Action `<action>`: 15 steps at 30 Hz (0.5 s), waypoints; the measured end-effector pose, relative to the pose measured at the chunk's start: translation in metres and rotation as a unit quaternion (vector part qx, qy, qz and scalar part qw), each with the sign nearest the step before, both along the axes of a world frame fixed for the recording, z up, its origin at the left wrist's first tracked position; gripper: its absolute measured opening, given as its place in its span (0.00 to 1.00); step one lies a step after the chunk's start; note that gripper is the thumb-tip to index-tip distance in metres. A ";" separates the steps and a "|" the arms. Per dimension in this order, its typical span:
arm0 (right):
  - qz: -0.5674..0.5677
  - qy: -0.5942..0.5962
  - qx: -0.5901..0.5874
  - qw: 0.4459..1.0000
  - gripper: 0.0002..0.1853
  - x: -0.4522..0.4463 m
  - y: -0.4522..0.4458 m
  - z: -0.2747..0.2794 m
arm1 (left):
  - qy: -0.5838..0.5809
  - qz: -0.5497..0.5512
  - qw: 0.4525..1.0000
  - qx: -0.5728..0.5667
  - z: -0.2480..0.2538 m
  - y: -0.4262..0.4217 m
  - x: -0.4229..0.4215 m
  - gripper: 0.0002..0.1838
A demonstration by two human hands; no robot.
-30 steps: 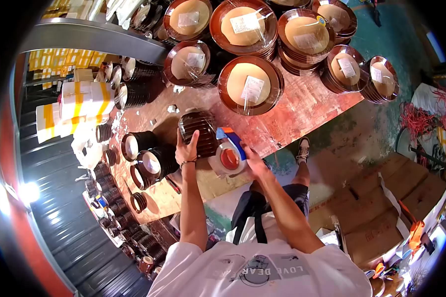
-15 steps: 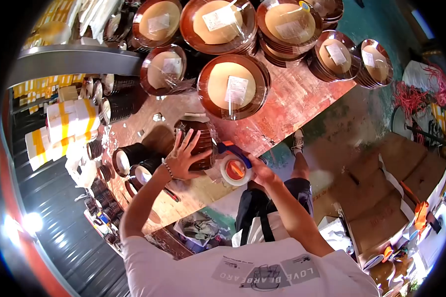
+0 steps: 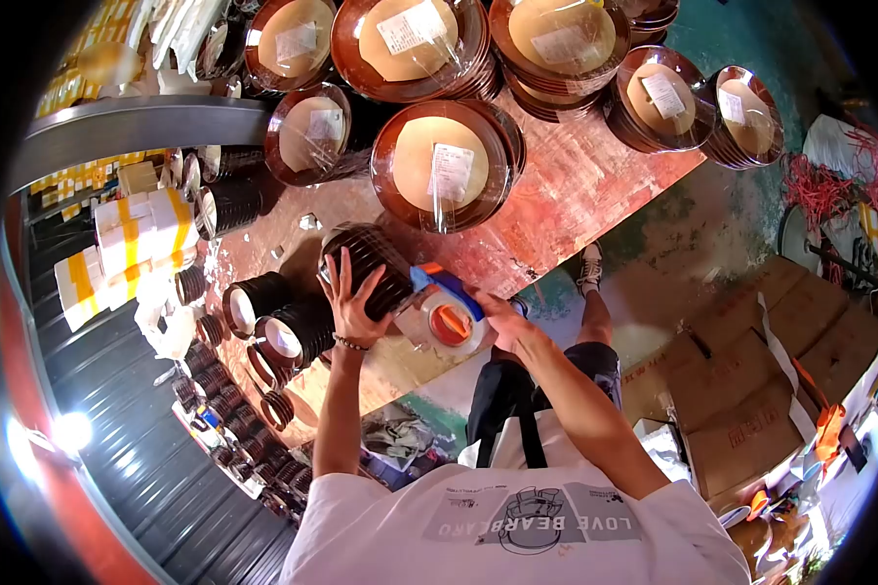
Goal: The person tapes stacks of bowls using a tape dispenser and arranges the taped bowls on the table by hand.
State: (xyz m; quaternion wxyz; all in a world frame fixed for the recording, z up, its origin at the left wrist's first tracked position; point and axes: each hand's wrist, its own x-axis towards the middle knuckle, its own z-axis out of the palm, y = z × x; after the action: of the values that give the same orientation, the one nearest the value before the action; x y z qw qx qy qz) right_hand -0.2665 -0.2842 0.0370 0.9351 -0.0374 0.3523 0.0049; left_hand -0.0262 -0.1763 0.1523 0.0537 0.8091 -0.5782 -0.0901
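Observation:
A stack of dark brown dishes [image 3: 369, 255] is tilted on the worktable, its ridged rims showing. My left hand [image 3: 358, 310] grips its near left side, fingers spread along it, thumb at the lower edge. In my right hand [image 3: 500, 322] is a tape dispenser [image 3: 446, 283] with a blue frame. It carries a wide roll of clear tape [image 3: 470, 336] around an orange hub. The dispenser's front end touches or nearly touches the right side of the stack; the exact contact is hard to see.
Wrapped stacks of brown dishes [image 3: 444, 175] with labels line the back of the red worktable [image 3: 566, 219]. Smaller dark stacks [image 3: 298, 331] lie at the left, near white foam boxes [image 3: 137, 234] with yellow tape. Flattened cardboard [image 3: 751, 370] covers the floor at right.
The dish stack has tipped over to the left. My left hand has shifted down and around its side, and the tape dispenser in my right hand has moved slightly left and up.

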 end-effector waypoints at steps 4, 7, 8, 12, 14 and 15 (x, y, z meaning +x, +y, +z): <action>-0.022 0.059 0.002 0.998 0.32 -0.005 0.017 0.010 | 0.017 0.092 0.995 -0.039 -0.008 0.004 -0.010 0.42; 0.040 -0.013 0.006 0.999 0.31 -0.019 0.033 -0.036 | 0.006 0.119 0.992 -0.047 -0.009 0.002 -0.010 0.42; 0.040 -0.013 0.005 0.999 0.31 -0.019 0.031 -0.029 | 0.015 0.144 0.988 -0.057 -0.010 0.001 -0.009 0.42; -0.006 0.002 -0.004 1.000 0.28 -0.019 0.024 -0.011 | 0.027 0.213 0.973 -0.081 -0.019 -0.006 -0.010 0.42; -0.042 0.002 0.005 0.999 0.28 -0.017 0.029 -0.013 | 0.022 0.274 0.959 -0.070 -0.023 -0.017 -0.019 0.42; -0.065 0.004 0.021 0.998 0.28 -0.016 0.033 -0.017 | 0.022 0.274 0.959 -0.069 -0.026 -0.021 -0.022 0.42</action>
State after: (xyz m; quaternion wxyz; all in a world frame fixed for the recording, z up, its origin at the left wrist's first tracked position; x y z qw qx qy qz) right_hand -0.2821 -0.2509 0.0202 0.9326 0.0056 0.3577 -0.0481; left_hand -0.0478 -0.1978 0.1267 0.1450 0.9287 -0.3378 -0.0492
